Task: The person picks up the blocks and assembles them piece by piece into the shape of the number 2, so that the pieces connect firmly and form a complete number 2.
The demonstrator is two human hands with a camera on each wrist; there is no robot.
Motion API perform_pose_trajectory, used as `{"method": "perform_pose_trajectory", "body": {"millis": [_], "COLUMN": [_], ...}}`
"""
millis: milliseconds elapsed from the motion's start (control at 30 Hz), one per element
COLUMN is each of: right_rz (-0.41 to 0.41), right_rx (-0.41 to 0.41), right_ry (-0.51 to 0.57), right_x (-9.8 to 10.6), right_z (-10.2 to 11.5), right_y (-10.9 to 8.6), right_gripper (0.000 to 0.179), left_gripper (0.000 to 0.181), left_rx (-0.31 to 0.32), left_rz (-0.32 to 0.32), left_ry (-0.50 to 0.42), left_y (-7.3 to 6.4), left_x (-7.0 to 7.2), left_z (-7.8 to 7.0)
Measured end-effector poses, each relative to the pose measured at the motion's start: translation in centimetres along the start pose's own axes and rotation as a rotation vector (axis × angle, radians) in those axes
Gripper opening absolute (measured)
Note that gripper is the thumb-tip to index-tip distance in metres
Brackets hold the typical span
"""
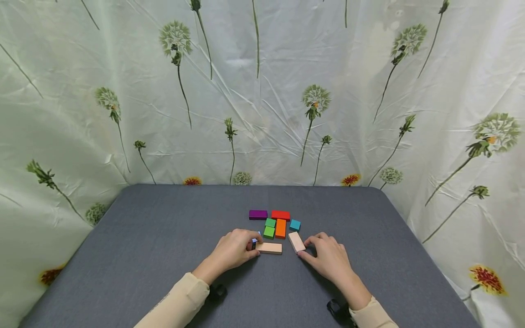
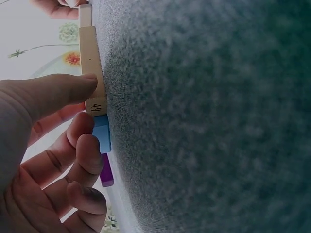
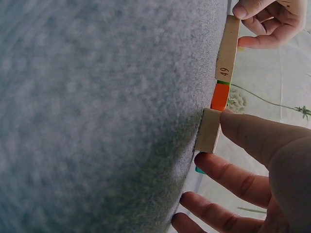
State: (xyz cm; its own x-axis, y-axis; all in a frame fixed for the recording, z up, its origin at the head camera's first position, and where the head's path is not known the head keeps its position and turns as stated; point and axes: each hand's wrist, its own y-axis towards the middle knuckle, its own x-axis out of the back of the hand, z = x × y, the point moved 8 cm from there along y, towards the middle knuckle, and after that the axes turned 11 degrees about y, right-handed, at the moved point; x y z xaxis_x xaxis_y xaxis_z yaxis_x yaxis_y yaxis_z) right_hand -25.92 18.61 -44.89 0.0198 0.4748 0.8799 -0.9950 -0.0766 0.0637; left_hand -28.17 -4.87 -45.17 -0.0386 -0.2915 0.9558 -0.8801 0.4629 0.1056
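My left hand (image 1: 231, 249) pinches the left end of a long natural-wood block (image 1: 270, 248) lying flat on the table. A "49" is printed on this block (image 3: 225, 58), seen in both wrist views. Beside the left fingers, a blue block (image 2: 102, 136) shows, partly hidden by the hand in the head view. My right hand (image 1: 328, 256) holds a second natural-wood block (image 1: 296, 242) between thumb and index finger, at its near right part. That block rests slantwise on the table. Its other right-hand fingers are spread, clear of the block.
Just beyond the wooden blocks lie two green blocks (image 1: 269, 232), an orange block (image 1: 280, 229) and a teal block (image 1: 295, 225). Farther back are a purple block (image 1: 258, 215) and a red block (image 1: 280, 215). A flowered curtain (image 1: 270, 150) hangs behind the grey table (image 1: 164, 228).
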Motion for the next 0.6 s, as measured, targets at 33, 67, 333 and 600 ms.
{"method": "perform_pose_trajectory", "body": {"millis": [33,67,333,600], "right_rz": [-0.001,-0.001,-0.011,-0.022], "right_rx": [-0.003,-0.006,-0.014,-0.013], "right_ry": [0.0,0.0,-0.004,-0.003], "right_x": [-0.01,-0.02,-0.02,0.0], "right_z": [-0.02,-0.03,-0.01,-0.03], "right_y": [0.02,0.03,0.02,0.04], "right_gripper": [0.028,0.027,0.026,0.025], "left_gripper": [0.018,0.018,0.019,0.022], "left_rx": [0.001,0.002,0.025,0.059], "left_rz": [0.0,-0.001,0.002,0.027], "left_ry": [-0.001,-0.001,0.01,-0.001], "left_y": [0.02,0.04,0.17,0.16], "left_x": [0.01,0.03,-0.06,-0.38], "left_z": [0.01,0.02,0.27,0.68]}}
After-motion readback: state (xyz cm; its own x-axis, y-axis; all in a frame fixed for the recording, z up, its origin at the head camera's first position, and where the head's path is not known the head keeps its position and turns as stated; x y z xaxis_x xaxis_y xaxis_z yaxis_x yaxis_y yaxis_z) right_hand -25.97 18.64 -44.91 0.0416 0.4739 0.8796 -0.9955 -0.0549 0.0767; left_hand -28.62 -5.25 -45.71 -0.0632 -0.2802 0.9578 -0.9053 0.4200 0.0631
